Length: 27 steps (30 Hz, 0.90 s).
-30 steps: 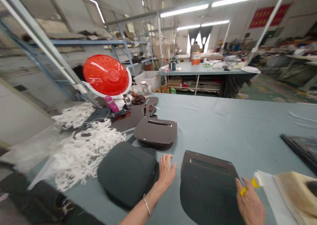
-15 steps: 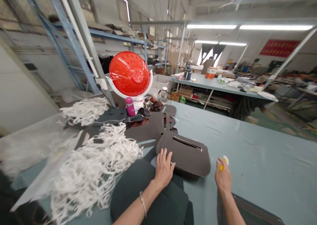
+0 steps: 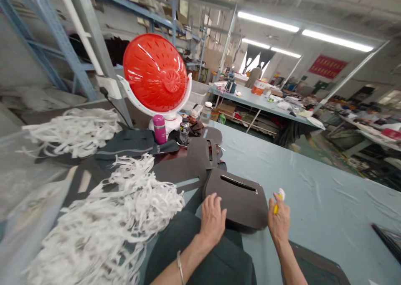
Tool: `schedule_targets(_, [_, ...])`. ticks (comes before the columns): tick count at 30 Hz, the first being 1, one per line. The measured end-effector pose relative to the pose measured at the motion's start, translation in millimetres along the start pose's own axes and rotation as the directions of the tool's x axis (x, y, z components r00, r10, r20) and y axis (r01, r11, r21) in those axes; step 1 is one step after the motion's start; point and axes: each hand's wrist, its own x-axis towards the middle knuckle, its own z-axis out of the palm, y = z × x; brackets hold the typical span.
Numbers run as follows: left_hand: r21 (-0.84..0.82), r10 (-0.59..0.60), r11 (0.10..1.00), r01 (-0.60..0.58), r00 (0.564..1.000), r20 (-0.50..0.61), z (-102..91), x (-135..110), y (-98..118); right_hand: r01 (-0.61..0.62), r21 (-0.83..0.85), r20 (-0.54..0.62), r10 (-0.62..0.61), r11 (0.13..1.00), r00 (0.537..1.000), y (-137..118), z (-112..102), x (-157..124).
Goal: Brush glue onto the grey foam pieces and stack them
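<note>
Left hand [image 3: 213, 220] flat on slotted panel [image 3: 234, 203]; right hand [image 3: 279, 225] pinching small yellow object [image 3: 275, 209].

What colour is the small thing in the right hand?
The small object in the right hand is yellow and white; head view.

On the long worktable [image 3: 316, 184], a slotted padded panel [image 3: 234, 201] lay ahead, with a heap of foam strips [image 3: 103, 205] to its left. Behind them stood a vacuum flask [image 3: 159, 129] and a plastic bottle [image 3: 184, 131], side by side before a domed plastic cover on a stand [image 3: 155, 74]. A second worktable [image 3: 253, 99] stood farther back, to the right.
</note>
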Motion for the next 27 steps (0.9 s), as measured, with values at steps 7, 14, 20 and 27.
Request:
schedule_targets(7, [0.062,0.139,0.985,-0.163,0.949,0.282,35.1,-23.8,25.9,-0.321,0.545,0.512,-0.004,0.774,0.859,-137.8,19.3,-2.0])
schedule_targets(14, [0.074,0.133,0.984,-0.164,0.94,0.313,45.7,-18.3,13.6,-0.481,0.578,0.712,-0.119,0.659,0.692,-154.0,93.4,19.9])
schedule_targets(20, [0.054,0.12,0.988,-0.142,0.948,0.293,44.8,-19.2,19.0,-0.338,0.479,0.344,0.181,0.81,0.921,-156.7,129.8,56.6])
schedule_targets(27, [0.105,0.144,0.978,-0.179,0.949,0.279,38.7,-18.7,27.0,-0.463,0.276,0.229,0.41,0.842,0.883,-48.8,88.0,63.8])
